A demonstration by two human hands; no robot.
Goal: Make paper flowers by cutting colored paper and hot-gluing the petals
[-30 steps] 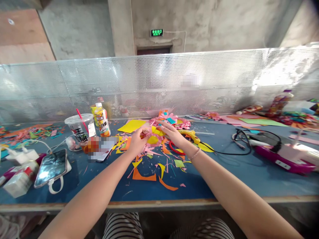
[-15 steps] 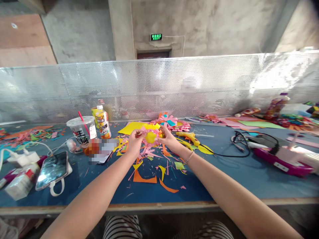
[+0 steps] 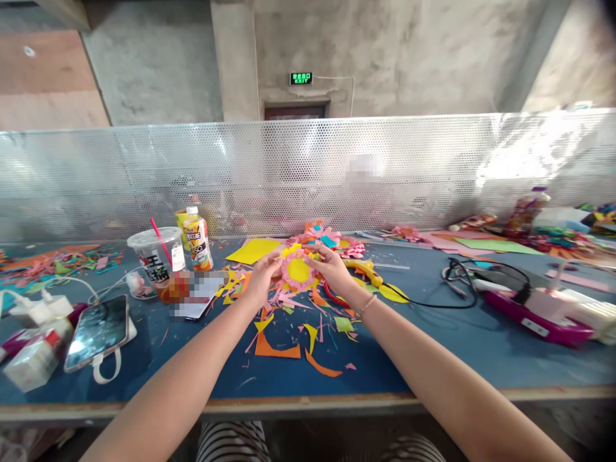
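Note:
Both my hands hold up a paper flower (image 3: 299, 271) with a yellow centre and a pink fringed rim, just above the blue table (image 3: 433, 340). My left hand (image 3: 262, 277) pinches its left edge and my right hand (image 3: 332, 268) grips its right edge. Under it lie many orange, yellow, pink and green paper scraps (image 3: 289, 333). A yellow glue gun (image 3: 363, 269) and red-handled scissors (image 3: 334, 296) lie just right of my right hand. More finished paper flowers (image 3: 332, 239) sit behind my hands.
At the left stand a plastic cup with a red straw (image 3: 156, 256), a juice bottle (image 3: 197, 240), a phone (image 3: 99, 332) and a small carton (image 3: 33, 359). A pink device with black cable (image 3: 534, 308) lies at the right. A perforated metal screen (image 3: 308, 173) runs behind.
My hands lifted the flower off the scrap pile and turned it so its yellow face shows. The red scissors, hidden half a second ago, show again.

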